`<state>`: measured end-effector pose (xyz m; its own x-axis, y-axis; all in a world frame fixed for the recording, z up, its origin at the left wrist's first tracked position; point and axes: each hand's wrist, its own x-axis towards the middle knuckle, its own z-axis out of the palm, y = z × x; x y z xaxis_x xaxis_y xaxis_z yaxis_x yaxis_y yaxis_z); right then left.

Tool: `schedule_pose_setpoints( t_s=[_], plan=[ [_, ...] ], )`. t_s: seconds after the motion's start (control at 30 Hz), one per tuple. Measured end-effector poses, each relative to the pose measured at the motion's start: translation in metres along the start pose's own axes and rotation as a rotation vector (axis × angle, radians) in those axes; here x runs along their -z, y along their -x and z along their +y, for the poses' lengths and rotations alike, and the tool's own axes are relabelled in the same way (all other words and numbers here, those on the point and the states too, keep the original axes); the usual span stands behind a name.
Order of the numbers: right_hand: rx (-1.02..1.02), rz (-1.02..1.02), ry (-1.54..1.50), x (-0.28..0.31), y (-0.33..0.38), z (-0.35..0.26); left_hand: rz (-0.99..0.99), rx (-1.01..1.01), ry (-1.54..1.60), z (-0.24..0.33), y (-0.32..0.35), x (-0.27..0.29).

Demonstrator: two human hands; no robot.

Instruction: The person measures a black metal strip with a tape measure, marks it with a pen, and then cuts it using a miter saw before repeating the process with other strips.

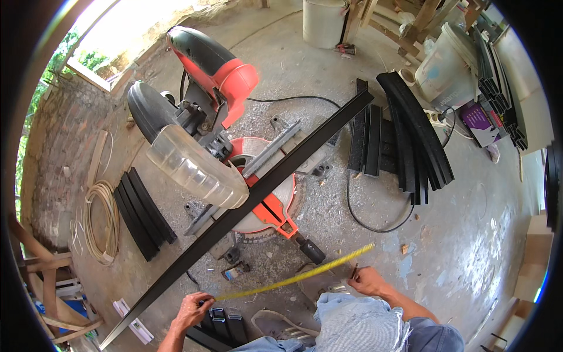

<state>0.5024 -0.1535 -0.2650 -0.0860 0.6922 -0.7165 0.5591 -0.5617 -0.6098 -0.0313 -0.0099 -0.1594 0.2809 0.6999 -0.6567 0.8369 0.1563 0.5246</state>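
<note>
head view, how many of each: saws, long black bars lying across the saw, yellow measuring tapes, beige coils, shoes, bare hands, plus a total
Saw: 1
Long black bar: 1
Yellow measuring tape: 1
Beige coil: 1
Shoes: 2
Bare hands: 2, left hand and right hand
Total: 8

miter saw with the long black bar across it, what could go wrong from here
The long black bar overhangs both sides of the saw, with neither left hand nor right hand on it, so it could tip or slide. The yellow tape, its far end seemingly loose, might swing or kink. The looped black cable might trip someone.
</note>
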Motion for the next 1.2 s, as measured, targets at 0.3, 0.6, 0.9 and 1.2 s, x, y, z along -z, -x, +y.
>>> schedule_pose_setpoints(
  t_s=[0.3,0.6,0.9,1.2],
  plan=[
    [0.059,-0.107,0.529,0.01,-0.014,-0.023,-0.131,-0.12,-0.17,0.004,-0.006,-0.026],
    [0.411,0.204,-0.06,0.113,-0.095,-0.056,-0.189,-0.2,-0.06,0.037,-0.027,-0.059],
    [0.286,0.605,-0.859,0.217,-0.233,-0.158,0.096,-0.378,-0.301,0.082,-0.067,-0.144],
    [0.434,0.573,-0.939,0.223,-0.272,-0.163,0.325,-0.509,-0.55,0.081,-0.061,-0.142]
  ],
)
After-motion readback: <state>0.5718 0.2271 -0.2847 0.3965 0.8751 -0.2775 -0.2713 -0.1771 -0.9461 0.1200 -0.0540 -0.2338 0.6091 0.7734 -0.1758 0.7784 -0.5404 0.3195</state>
